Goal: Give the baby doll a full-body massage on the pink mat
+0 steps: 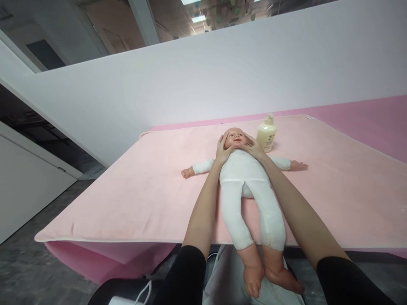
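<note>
A baby doll (244, 167) lies on its back on a light pink towel (143, 190), its white cloth body towards me and its arms stretched out sideways. My left hand (223, 150) cups one side of the doll's head, fingers curved along the cheek and thumb by the chin. On the opposite cheek my right hand (255, 149) mirrors it, with the thumb near the chin too. Both hands hold the head between them. The doll's lower legs hang past the table's near edge, over my lap. Just beyond my right hand stands a pale yellow pump bottle (266, 136).
A darker pink cover (378, 114) shows under the towel at the back right and hangs down at the front left. Behind the table rises a white partition (203, 80). A white cable (144, 292) lies at the bottom left, by a dark seat.
</note>
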Demonstrator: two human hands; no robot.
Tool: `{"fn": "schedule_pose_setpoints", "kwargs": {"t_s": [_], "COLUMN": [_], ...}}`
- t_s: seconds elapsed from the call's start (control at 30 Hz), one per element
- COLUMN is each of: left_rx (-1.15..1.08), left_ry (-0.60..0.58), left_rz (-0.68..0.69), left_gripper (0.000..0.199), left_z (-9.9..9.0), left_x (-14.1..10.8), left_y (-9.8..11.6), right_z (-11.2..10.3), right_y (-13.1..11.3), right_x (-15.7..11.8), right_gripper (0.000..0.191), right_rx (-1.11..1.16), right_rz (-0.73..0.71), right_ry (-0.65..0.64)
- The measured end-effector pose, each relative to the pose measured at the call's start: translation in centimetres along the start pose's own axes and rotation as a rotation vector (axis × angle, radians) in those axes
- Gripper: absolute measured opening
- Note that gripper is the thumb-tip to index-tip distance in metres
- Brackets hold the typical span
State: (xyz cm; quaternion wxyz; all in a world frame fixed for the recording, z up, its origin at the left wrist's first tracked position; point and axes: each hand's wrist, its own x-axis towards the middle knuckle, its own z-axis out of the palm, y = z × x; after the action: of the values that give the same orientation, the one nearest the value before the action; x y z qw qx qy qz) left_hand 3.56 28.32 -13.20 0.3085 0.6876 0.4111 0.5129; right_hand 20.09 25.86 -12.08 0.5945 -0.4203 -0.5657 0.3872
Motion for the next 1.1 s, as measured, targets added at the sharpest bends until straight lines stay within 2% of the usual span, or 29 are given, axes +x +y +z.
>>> {"fn": "schedule_pose_setpoints", "kwargs": {"t_s": [0.17,0.3,0.43,0.5,0.6,0.67,0.73,0.93,1.1], "left_rx": [0.006,-0.035,-0.133,-0.153,-0.136,-0.126,-0.119,-0.056,-0.027], "left_ry": [-0.003,0.044,0.092,0.090,0.072,0.066,0.059,0.002,-0.013], "left_rz": [0.045,0.084,0.050,0.040,0.070,0.069,0.034,-0.047,-0.011], "left_gripper": [0.065,0.058,0.058,0.059,0.071,0.083,0.085,0.073,0.063], "left_z": [0.0,0.2,0.4,0.5,0.4,0.3,0.3,0.0,-0.2], "left_x": [0.4,0.7,0.8,0.7,0.4,0.2,0.0,0.0,0.1], "left_y": [-0.7,-1.2,-1.2,-1.1,-0.9,-0.8,-0.6,-0.1,0.1], "right_z": [-0.5,-0.4,-0.1,0.1,0.3,0.4,0.4,-0.1,-0.7], "right_y": [0.3,0.9,0.8,0.4,-0.1,-0.4,-0.6,-0.1,1.0], "right_x": [0.5,0.6,0.3,0.1,-0.2,-0.4,-0.5,0.0,0.7], "right_gripper": [0.101,0.099,0.086,0.086,0.096,0.104,0.107,0.100,0.102], "right_rx": [-0.065,-0.031,0.039,0.013,-0.018,0.001,0.014,-0.019,-0.035], "right_rz": [0.000,0.000,0.066,0.044,-0.017,-0.008,0.017,0.042,0.000], "right_ry": [-0.021,-0.020,0.036,0.042,0.046,0.039,0.020,0.015,-0.048]}}
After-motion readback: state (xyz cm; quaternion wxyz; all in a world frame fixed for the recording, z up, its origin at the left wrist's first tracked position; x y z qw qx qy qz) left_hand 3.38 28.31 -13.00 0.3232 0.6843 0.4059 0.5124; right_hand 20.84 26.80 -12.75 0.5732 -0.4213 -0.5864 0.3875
